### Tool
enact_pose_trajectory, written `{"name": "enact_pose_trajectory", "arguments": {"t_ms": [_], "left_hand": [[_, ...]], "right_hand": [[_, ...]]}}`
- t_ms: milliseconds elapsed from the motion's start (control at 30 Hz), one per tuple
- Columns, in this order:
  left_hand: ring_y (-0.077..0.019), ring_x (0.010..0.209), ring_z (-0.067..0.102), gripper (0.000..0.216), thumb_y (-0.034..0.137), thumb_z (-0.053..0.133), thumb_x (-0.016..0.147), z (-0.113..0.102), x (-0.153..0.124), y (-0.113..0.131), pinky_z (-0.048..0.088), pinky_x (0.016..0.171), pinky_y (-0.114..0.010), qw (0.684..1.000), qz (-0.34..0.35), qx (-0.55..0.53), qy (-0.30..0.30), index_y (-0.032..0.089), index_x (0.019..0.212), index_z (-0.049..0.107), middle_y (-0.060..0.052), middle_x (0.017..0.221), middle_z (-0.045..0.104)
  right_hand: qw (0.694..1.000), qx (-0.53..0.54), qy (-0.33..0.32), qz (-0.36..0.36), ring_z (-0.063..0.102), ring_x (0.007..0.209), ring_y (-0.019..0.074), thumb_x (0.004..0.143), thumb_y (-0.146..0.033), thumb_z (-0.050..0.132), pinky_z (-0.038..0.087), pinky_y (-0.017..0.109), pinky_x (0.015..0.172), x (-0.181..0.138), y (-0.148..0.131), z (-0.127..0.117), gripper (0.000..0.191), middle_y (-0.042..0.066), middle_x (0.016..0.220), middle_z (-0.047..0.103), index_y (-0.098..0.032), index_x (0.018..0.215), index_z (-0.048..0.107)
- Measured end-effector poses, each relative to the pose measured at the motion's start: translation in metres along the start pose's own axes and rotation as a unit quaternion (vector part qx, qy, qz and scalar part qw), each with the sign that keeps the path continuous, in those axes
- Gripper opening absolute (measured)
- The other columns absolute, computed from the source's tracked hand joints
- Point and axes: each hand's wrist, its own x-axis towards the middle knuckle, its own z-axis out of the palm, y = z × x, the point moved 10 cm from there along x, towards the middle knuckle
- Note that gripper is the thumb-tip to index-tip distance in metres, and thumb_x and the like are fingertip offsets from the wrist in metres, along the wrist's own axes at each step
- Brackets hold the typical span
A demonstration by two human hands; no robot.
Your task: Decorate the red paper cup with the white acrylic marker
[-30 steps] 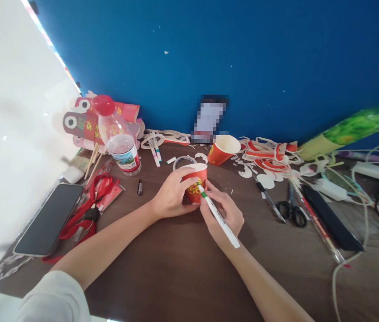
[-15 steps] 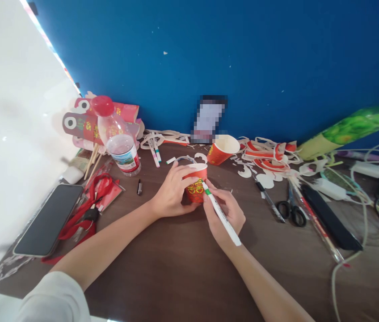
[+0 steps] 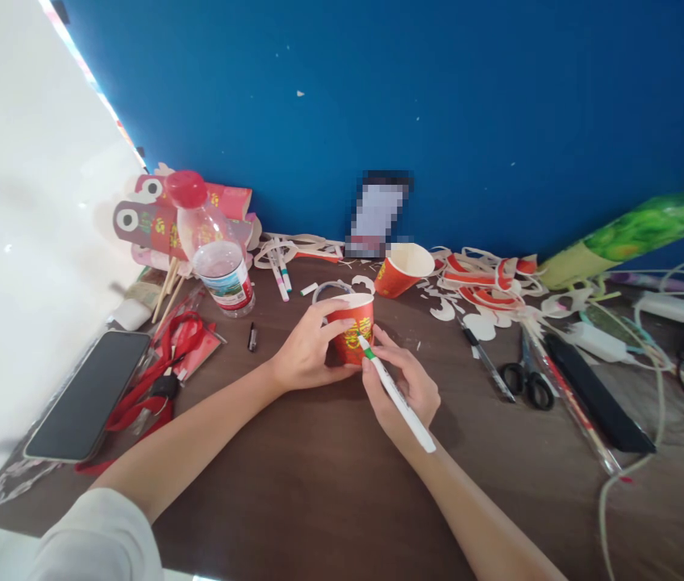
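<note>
My left hand [image 3: 313, 349] is wrapped round the left side of a red paper cup [image 3: 349, 349] that stands upright on the table [image 3: 294, 484]. Yellow characters cover the cup's front, and its rim is white. Between the fingers of my right hand [image 3: 406, 387] is a white marker [image 3: 396, 399] with a green band near its tip. The marker's tip meets the front of the cup, just over the yellow pattern. Behind the cup, a second red paper cup [image 3: 391, 276] leans with its mouth tilted up and to the right.
At left are a plastic bottle [image 3: 221, 278], a phone [image 3: 91, 395] and a red lanyard [image 3: 188, 331]. At right lie black-handled scissors [image 3: 527, 383], a pen [image 3: 488, 363], a black case [image 3: 596, 391] and white cables. Red-and-white paper strips [image 3: 481, 278] line the blue wall [image 3: 294, 145].
The marker tip has shifted left and slightly down across the cup's front, with my right hand moving a little left. The cup has turned slightly in my left hand, showing more yellow lettering.
</note>
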Motion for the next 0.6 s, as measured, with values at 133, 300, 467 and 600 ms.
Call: {"name": "enact_pose_trajectory", "arguments": {"t_ms": [133,300,467,600], "left_hand": [[-0.0250,0.119,0.049,0.074,0.037,0.071,0.074,0.0016,0.0015,0.0009,0.047,0.096,-0.044,1.000,-0.001,0.004,-0.010,0.026,0.134,0.029,-0.013,0.125,0.048],[-0.0248,0.117,0.051,0.071,0.038,0.068,0.076,0.0027,0.0019,0.0037,0.049,0.093,-0.043,1.000,0.008,0.022,-0.013,0.025,0.133,0.029,-0.013,0.123,0.049],[-0.0253,0.116,0.052,0.070,0.040,0.068,0.076,0.0044,0.0019,0.0033,0.048,0.093,-0.044,0.999,0.003,0.027,-0.022,0.028,0.133,0.029,-0.012,0.124,0.049],[-0.0251,0.117,0.051,0.070,0.038,0.068,0.077,0.0047,0.0014,0.0030,0.047,0.094,-0.044,0.999,0.000,0.021,-0.024,0.028,0.133,0.029,-0.012,0.125,0.050]], "right_hand": [[1.000,-0.024,-0.002,0.011,0.068,0.102,0.0209,0.077,-0.011,0.064,0.056,0.039,0.095,0.0008,0.0012,0.0001,0.019,0.008,0.109,0.069,-0.017,0.094,0.064],[0.999,-0.031,-0.007,-0.014,0.067,0.106,0.0210,0.076,-0.010,0.064,0.054,0.041,0.099,0.0014,-0.0026,0.0009,0.020,0.006,0.106,0.070,-0.018,0.094,0.064],[0.998,-0.049,-0.011,-0.022,0.066,0.106,0.0216,0.077,-0.011,0.064,0.053,0.043,0.100,0.0013,-0.0030,0.0014,0.018,0.006,0.103,0.070,-0.018,0.094,0.064],[0.998,-0.047,-0.010,-0.030,0.067,0.106,0.0219,0.076,-0.011,0.065,0.053,0.045,0.100,0.0003,-0.0024,0.0022,0.018,0.005,0.098,0.071,-0.018,0.093,0.064]]}}
